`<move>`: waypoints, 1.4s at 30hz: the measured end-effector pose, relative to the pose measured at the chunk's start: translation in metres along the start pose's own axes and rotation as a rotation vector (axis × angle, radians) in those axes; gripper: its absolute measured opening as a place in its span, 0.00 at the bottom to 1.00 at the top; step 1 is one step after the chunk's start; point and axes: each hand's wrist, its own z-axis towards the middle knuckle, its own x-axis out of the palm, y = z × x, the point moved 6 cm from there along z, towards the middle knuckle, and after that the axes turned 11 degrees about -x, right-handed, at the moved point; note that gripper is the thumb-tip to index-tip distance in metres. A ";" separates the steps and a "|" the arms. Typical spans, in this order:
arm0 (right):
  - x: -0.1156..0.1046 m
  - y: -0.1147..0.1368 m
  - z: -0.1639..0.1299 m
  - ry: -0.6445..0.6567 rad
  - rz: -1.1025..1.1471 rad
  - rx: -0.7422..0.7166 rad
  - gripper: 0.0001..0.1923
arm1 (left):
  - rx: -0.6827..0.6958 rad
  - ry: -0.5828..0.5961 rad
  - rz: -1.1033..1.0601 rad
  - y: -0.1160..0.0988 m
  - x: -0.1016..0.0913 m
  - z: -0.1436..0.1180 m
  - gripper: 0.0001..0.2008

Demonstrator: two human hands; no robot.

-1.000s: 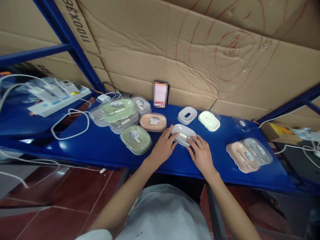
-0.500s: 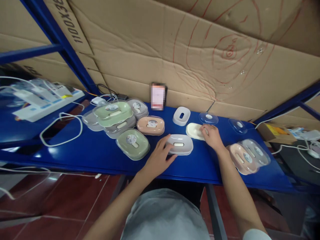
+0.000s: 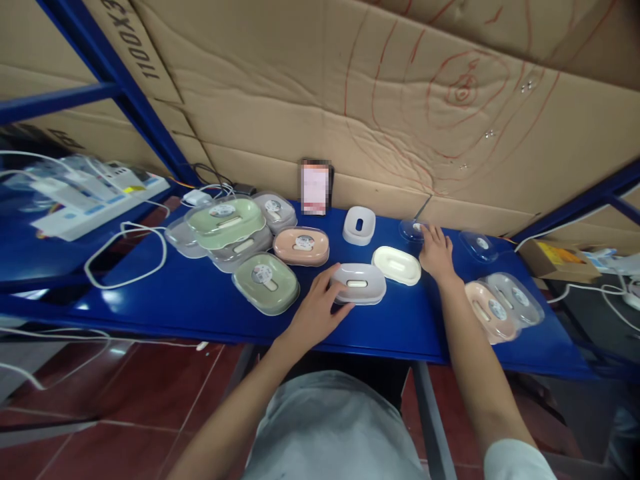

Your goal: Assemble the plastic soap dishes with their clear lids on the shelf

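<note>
In the head view, the left hand (image 3: pixel 320 308) is resting on the near left end of a grey soap dish (image 3: pixel 359 283). Its fingers are lying loosely over the edge of the dish and are not squeezing it. The grey soap dish is sitting flat on the blue counter (image 3: pixel 200 300), right in front of the person, with its long side running left to right.

The right hand (image 3: pixel 437 253) is reaching out farther back and to the right. Its fingers are spread open and its fingertips are touching a small clear lid (image 3: pixel 413 229) that is lying flat near the cardboard wall (image 3: pixel 400 133). The hand is not closed around the lid.

A cream soap dish (image 3: pixel 397 265) is lying between the two hands. It is just beside the grey soap dish and just in front of the clear lid. Its long side is slanting, with the left end farther back. The right hand is nearer to it than the left hand is.

The two hands are well apart. A white holder (image 3: pixel 359 225) is sitting behind the grey soap dish. A pile of packed soap dishes (image 3: pixel 235 230) is lying off to the left, and two more packed ones (image 3: pixel 503 307) are lying to the right.
</note>
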 end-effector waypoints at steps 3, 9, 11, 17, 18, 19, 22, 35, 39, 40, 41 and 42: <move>0.009 -0.010 0.003 0.004 -0.017 0.051 0.29 | -0.006 0.006 -0.009 0.000 0.000 0.000 0.11; 0.005 -0.013 -0.003 -0.012 0.088 0.026 0.32 | -0.078 0.054 -0.098 0.006 0.000 0.003 0.27; -0.005 -0.004 -0.004 -0.030 0.143 -0.017 0.30 | -0.119 0.059 -0.138 0.010 -0.001 0.004 0.36; -0.029 0.093 -0.029 -0.013 0.386 -0.399 0.25 | -0.175 0.048 -0.251 0.019 0.005 0.005 0.52; -0.029 0.114 -0.037 0.017 0.414 -0.488 0.25 | -0.171 0.041 -0.268 0.021 0.006 0.005 0.54; -0.028 0.132 -0.043 0.041 0.417 -0.558 0.26 | -0.165 0.031 -0.280 0.022 0.007 0.005 0.56; -0.024 0.166 -0.056 0.066 0.312 -0.664 0.27 | -0.161 0.014 -0.276 0.024 0.008 0.005 0.56; -0.016 0.178 -0.079 0.019 0.170 -0.783 0.37 | -0.103 0.022 -0.175 0.023 0.004 0.005 0.41; -0.015 0.175 -0.077 0.019 0.218 -0.778 0.37 | -0.101 -0.013 -0.131 0.025 0.006 0.004 0.41; -0.016 0.173 -0.076 0.014 0.253 -0.775 0.37 | -0.096 -0.031 -0.116 0.023 0.006 0.004 0.42; -0.017 0.170 -0.075 0.004 0.298 -0.768 0.36 | -0.085 -0.051 -0.097 0.020 0.006 0.003 0.42; -0.020 0.167 -0.074 -0.013 0.349 -0.753 0.36 | -0.069 -0.070 -0.076 0.016 0.003 0.002 0.42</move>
